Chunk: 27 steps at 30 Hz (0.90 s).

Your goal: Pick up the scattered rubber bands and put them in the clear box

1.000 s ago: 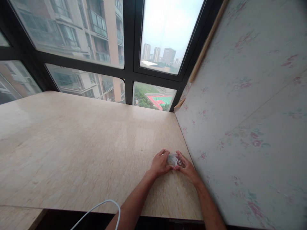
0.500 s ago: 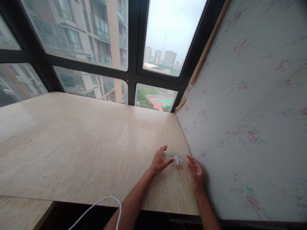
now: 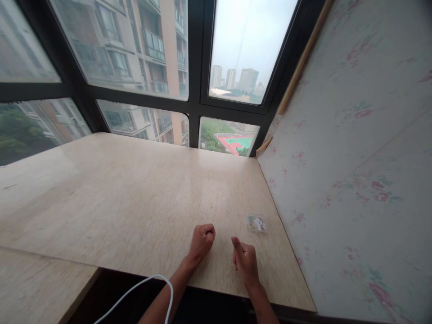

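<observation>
A small clear plastic box with colourful bits inside lies on the pale stone-patterned sill, close to the papered wall. To the left of the box, my left hand is closed in a fist near the front of the sill. My right hand is just in front of the box and apart from it, its fingers curled in and the thumb pointing up. Nothing shows in either hand, and a gap separates the two.
A white cable loops across the front edge, over my left forearm. Flowered wallpaper bounds the right side. Dark window frames rise behind the sill. A lower ledge juts out at the front left.
Both hands have left the box and closed: the left from spread fingers to a fist, the right from loosely open to curled. They have drawn back leftward. The view has shifted slightly.
</observation>
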Tool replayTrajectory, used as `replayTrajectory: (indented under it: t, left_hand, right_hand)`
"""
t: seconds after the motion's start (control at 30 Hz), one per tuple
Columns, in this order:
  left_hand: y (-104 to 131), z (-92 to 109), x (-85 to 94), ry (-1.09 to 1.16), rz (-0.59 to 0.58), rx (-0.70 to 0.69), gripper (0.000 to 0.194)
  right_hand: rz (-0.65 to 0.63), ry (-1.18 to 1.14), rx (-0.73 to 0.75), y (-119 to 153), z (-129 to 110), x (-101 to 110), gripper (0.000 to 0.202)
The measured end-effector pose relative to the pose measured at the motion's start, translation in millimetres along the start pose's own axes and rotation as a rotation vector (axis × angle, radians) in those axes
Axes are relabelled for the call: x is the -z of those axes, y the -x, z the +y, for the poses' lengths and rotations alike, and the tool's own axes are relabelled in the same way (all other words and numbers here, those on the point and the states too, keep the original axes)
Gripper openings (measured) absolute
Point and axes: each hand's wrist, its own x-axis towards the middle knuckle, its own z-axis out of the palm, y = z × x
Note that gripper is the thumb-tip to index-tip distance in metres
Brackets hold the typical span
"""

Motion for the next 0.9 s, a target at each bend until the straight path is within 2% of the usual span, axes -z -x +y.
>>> replayTrajectory:
  t: [0.1, 0.17, 0.27, 0.4, 0.7, 0.9]
  left_hand:
    - [9.3, -6.9, 14.6, -0.003, 0.044, 0.047, 0.012]
    - [14.2, -9.2, 18.9, -0.025, 0.027, 0.038, 0.012]
    - [18.3, -9.3, 19.8, -0.091, -0.023, 0.006, 0.012]
    - [18.5, -7.5, 18.7, -0.119, -0.031, -0.003, 0.013]
    - [21.6, -4.2, 20.1, -0.175, -0.119, -0.013, 0.012]
    - [22.1, -5.4, 21.1, -0.129, -0.11, -0.016, 0.011]
  right_hand:
    - [-0.01, 0.089, 0.058, -6.2, 1.4, -3.6, 0.061]
    - [-0.052, 0.134, 0.094, -6.9, 4.8, -1.8, 0.059]
    - [-0.127, 0.189, 0.186, -4.9, 10.3, 2.3, 0.056]
    - [-0.176, 0.242, 0.271, -3.4, 14.7, 4.3, 0.054]
    - [-0.162, 0.231, 0.28, -5.1, 18.7, 3.1, 0.053]
    - [-0.165, 0.213, 0.256, -4.3, 17.9, 4.4, 0.054]
